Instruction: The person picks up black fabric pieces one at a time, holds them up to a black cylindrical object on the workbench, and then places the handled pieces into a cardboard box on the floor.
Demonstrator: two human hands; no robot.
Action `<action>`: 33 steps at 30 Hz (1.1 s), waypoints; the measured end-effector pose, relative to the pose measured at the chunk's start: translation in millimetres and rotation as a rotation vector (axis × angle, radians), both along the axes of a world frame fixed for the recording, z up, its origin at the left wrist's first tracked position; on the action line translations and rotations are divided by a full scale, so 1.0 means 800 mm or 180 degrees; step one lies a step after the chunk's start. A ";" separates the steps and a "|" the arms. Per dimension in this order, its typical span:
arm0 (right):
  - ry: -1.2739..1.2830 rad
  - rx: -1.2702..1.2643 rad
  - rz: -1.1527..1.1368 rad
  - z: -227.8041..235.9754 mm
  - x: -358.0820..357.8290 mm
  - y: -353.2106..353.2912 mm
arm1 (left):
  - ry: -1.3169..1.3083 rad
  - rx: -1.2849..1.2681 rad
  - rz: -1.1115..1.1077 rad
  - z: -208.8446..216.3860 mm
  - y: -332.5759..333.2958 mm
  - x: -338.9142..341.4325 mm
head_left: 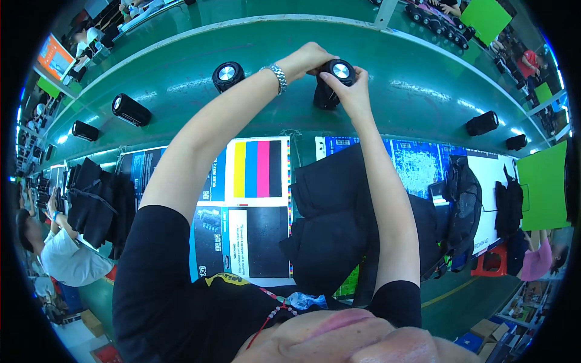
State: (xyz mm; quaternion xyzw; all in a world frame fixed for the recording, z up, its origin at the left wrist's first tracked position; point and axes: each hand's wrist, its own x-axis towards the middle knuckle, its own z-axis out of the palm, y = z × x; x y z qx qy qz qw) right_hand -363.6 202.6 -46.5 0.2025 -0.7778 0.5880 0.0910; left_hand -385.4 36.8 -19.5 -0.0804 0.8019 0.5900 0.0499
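Observation:
Both my arms reach out over the green conveyor belt (272, 112) to a black cylindrical speaker (327, 97) with a round silver disc on its upper end. My left hand (311, 57) is closed at the speaker's far left edge, and some of its fingers are hidden behind it. On the right side, my right hand (354, 91) grips the body, its thumb lying against the rim by the disc. The speaker stands slightly tilted, its lower end near the belt. Another black speaker (228, 75) is to the left, close to my left forearm.
More speakers sit along the belt, including one at the left (131, 110) and one at the right (482, 123). Black fabric pieces (330, 224) and printed sheets (260, 169) cover the near bench. A metal rail (290, 19) borders the belt's far side. Other people work at both sides.

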 end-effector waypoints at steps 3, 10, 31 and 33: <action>-0.0540 -0.0173 -0.0008 -0.015 -0.016 -0.014 | 0.1130 -0.1416 -0.0037 0.013 0.001 0.002; -0.0384 -0.0110 0.0337 -0.020 -0.033 -0.002 | 0.3151 -0.3060 -0.0138 0.034 0.025 0.032; -0.1766 -0.1606 0.0225 0.024 -0.102 0.028 | 0.1174 0.3247 0.0973 -0.044 0.052 -0.042; -0.2129 -0.2050 0.0511 0.009 -0.103 0.018 | 0.1251 0.1569 0.1186 -0.036 0.122 -0.031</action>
